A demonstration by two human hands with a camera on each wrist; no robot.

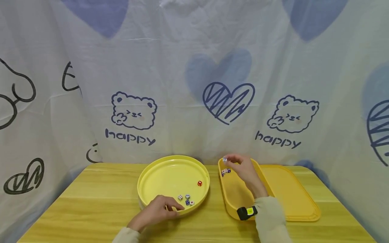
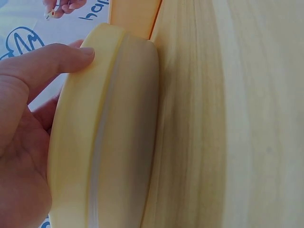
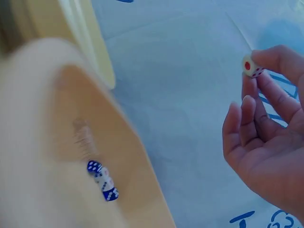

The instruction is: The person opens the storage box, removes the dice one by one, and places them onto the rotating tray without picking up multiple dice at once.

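Observation:
My right hand (image 1: 243,168) pinches a white die (image 3: 251,65) between thumb and fingertips, raised over the far end of the orange-yellow box (image 1: 226,199). Down in that box, blue and white dice (image 3: 110,194) lie in a row against the wall. My left hand (image 1: 159,210) grips the near rim of the round yellow tray (image 1: 144,168), its thumb on the outer side in the left wrist view. Inside the tray, a red die (image 1: 199,183) sits toward the right. Closer to the left fingers are white dice (image 1: 180,197) and a blue die (image 1: 187,202).
An orange-yellow lid (image 1: 291,192) lies flat on the wooden table (image 1: 76,206), right of the box. Behind the table hangs a pale curtain (image 1: 179,128) printed with hearts and bears. A dark strap (image 1: 247,213) shows at the right wrist.

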